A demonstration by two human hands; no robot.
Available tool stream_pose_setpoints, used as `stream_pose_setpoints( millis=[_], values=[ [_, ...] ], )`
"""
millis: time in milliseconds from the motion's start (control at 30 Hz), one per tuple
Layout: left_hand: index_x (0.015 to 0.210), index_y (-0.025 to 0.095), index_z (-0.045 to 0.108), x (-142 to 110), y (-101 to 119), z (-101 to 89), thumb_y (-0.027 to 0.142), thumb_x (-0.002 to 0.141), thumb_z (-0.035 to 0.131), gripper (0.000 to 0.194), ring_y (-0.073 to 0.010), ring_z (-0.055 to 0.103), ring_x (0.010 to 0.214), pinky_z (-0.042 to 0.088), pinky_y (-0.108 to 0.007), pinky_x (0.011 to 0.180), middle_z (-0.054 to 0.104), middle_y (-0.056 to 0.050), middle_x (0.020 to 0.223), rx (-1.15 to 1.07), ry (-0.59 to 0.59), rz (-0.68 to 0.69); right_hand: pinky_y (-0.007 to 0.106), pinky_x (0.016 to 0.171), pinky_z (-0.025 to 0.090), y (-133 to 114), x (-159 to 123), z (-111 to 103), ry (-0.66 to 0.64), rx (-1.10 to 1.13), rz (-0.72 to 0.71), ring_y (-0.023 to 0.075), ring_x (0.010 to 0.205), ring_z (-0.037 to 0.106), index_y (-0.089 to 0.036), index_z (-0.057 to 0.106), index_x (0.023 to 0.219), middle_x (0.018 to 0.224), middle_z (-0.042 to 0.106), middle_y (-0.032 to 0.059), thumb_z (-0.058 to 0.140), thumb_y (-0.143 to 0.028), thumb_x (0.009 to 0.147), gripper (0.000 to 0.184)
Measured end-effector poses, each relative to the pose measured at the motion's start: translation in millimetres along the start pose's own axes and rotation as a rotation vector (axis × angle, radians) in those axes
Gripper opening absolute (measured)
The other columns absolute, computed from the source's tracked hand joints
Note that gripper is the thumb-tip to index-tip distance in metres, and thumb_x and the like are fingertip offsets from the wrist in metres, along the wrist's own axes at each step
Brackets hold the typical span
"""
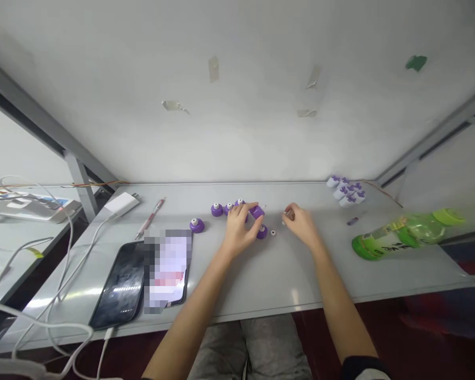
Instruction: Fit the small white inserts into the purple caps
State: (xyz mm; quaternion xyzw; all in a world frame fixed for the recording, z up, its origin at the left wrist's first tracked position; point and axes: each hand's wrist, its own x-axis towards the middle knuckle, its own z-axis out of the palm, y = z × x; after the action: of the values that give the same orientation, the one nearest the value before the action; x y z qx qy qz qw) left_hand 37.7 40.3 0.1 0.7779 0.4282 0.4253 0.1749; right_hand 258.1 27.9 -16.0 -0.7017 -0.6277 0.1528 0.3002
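My left hand (239,224) clamps a purple cap (257,211) beside neighbouring caps (217,210); my right hand (298,221) pinches a small pale part (285,215), largely hidden. A careless sideways sweep could send the loose white piece (273,233) between my hands skidding.

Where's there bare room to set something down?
There is bare desk at the front, between the two forearms; also between the right hand and the white-and-purple pieces, and between the pen and leftmost purple cap. It is crowded around the left hand, among more purple caps, and at left, with two phones and a white charger.
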Motion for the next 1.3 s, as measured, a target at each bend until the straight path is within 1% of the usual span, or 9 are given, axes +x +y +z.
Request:
stream_pose_setpoints(
  millis=[200, 333, 533, 733, 900, 967, 1067, 1200, 1300],
  values=[
    [0.097, 0.022, 0.055, -2.3, -9.7, 8.2, 0.031, 0.081, 0.068, 0.022, -0.0245, 0.062, 0.092, 0.044, -0.043, 0.091, 0.068, -0.005, 0.094, 0.091, 0.003, -0.085, 0.03, 0.066, 0.04, 4.6, -1.3, 6.2, -0.052, -0.088, -0.083, 0.0183, 0.069, 0.056, -0.02, 0.062, 0.086, 0.074, 0.061, 0.0037, 0.05, -0.019, 0.081, 0.012],
    [0.094, 0.022, 0.055, -1.7, -12.5, 10.4, 0.029, 0.08, 0.07, 0.022, -0.0272, 0.062, 0.1, 0.041, -0.046, 0.097, 0.071, -0.006, 0.097, 0.154, -0.009, -0.06, 0.032, 0.07, 0.042, 5.3, -1.8, 6.0, -0.067, -0.112, -0.077, 0.019, 0.07, 0.057, -0.02, 0.063, 0.087, 0.078, 0.061, 0.0045, 0.05, -0.022, 0.084, 0.013],
    [0.099, 0.023, 0.056, -1.0, -17.0, 11.7, 0.028, 0.085, 0.069, 0.019, -0.0281, 0.06, 0.119, 0.026, -0.054, 0.112, 0.074, -0.006, 0.105, 0.199, -0.075, 0.002, 0.036, 0.081, 0.048, -15.2, -3.0, 8.4, 0.165, 0.13, -0.245, 0.022, 0.086, 0.062, -0.021, 0.067, 0.091, 0.092, 0.063, 0.0078, 0.051, -0.027, 0.089, 0.017],
    [0.103, 0.024, 0.058, -2.6, -21.9, 15.2, 0.032, 0.087, 0.067, 0.019, -0.0277, 0.057, 0.127, 0.019, -0.056, 0.119, 0.073, -0.007, 0.11, 0.222, -0.118, 0.038, 0.04, 0.091, 0.05, -45.3, -11.0, 20.7, 0.114, 0.307, -0.375, 0.023, 0.096, 0.062, -0.025, 0.068, 0.103, 0.104, 0.065, 0.0084, 0.055, -0.034, 0.092, 0.019],
    [0.111, 0.026, 0.058, -4.6, -21.1, 18.7, 0.03, 0.089, 0.063, 0.022, -0.0287, 0.054, 0.131, 0.015, -0.06, 0.12, 0.073, -0.006, 0.111, 0.231, -0.151, 0.078, 0.039, 0.087, 0.051, -48.4, -10.5, 28.6, 0.127, 0.318, -0.327, 0.0227, 0.089, 0.062, -0.025, 0.066, 0.089, 0.092, 0.066, 0.0072, 0.054, -0.035, 0.092, 0.016],
    [0.118, 0.025, 0.056, -4.1, -19.9, 16.4, 0.031, 0.088, 0.064, 0.032, -0.0301, 0.051, 0.134, 0.015, -0.06, 0.12, 0.069, -0.008, 0.121, 0.239, -0.121, 0.097, 0.038, 0.085, 0.05, -44.6, -8.4, 29.2, 0.163, 0.304, -0.296, 0.0222, 0.087, 0.062, -0.025, 0.065, 0.087, 0.091, 0.066, 0.0069, 0.053, -0.035, 0.092, 0.016],
    [0.121, 0.023, 0.054, -0.5, -19.3, 6.9, 0.021, 0.085, 0.06, 0.037, -0.0301, 0.052, 0.13, 0.023, -0.056, 0.117, 0.062, -0.011, 0.132, 0.258, 0.014, 0.081, 0.038, 0.086, 0.049, -37.4, -5.5, 29.5, 0.217, 0.271, -0.266, 0.0222, 0.087, 0.062, -0.023, 0.064, 0.086, 0.091, 0.066, 0.007, 0.053, -0.034, 0.091, 0.016],
    [0.121, 0.017, 0.052, 4.2, -26.5, -7.8, 0.016, 0.08, 0.057, 0.041, -0.0356, 0.052, 0.121, 0.037, -0.056, 0.106, 0.062, -0.016, 0.12, 0.335, 0.217, -0.128, 0.039, 0.086, 0.048, -30.8, -4.6, 31.1, 0.187, 0.223, -0.231, 0.0225, 0.086, 0.063, -0.022, 0.063, 0.086, 0.092, 0.066, 0.0076, 0.052, -0.032, 0.091, 0.015],
    [0.116, 0.016, 0.054, 3.1, -37.0, -10.9, 0.021, 0.074, 0.066, 0.043, -0.0436, 0.045, 0.127, 0.031, -0.064, 0.106, 0.059, -0.02, 0.122, 0.41, 0.222, -0.242, 0.041, 0.087, 0.048, -28.2, -4.9, 34.3, 0.168, 0.197, -0.229, 0.0242, 0.09, 0.063, -0.022, 0.063, 0.087, 0.093, 0.067, 0.0084, 0.05, -0.032, 0.091, 0.017]
  ],
)
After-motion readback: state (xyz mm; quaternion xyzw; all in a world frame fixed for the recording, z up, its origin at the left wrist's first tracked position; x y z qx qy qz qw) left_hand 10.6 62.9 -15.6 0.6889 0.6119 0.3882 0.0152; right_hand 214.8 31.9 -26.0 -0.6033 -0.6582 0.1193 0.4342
